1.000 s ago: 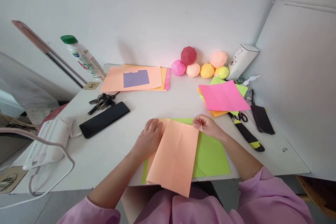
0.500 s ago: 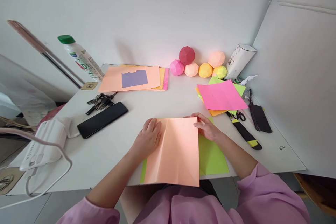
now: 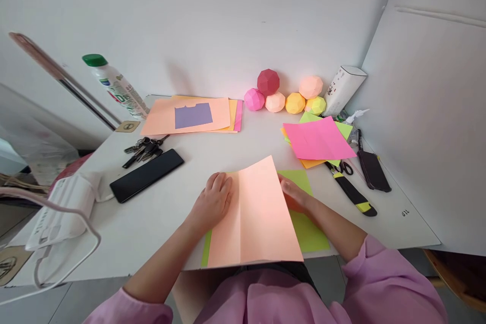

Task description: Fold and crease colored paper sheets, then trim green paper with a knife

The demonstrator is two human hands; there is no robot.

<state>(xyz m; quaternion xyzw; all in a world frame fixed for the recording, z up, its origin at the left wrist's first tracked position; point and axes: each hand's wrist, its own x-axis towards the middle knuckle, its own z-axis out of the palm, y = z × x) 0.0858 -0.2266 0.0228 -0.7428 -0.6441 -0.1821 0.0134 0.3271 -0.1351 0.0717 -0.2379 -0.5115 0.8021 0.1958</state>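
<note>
A peach paper sheet (image 3: 256,217) with a lengthwise crease lies at the near edge of the white table (image 3: 197,147), on top of a lime green sheet (image 3: 306,230). My left hand (image 3: 213,201) rests with fingers curled on the peach sheet's left half, pressing it down. My right hand (image 3: 294,196) is at the sheet's right edge, fingers partly tucked under it, lifting that half so it tilts up. The far right corner of the sheet stands raised.
A black phone (image 3: 146,175) and keys (image 3: 144,148) lie at left, with a white bottle (image 3: 116,88) behind. Coloured sheets (image 3: 190,116) and several paper balls (image 3: 283,96) sit at the back. At right: pink paper stack (image 3: 319,139), utility knife (image 3: 351,191), dark case (image 3: 372,170), white box (image 3: 343,90).
The peach sheet was swung square to the table edge, then its right half was lifted. My right hand moved from the sheet's top corner to under its right edge.
</note>
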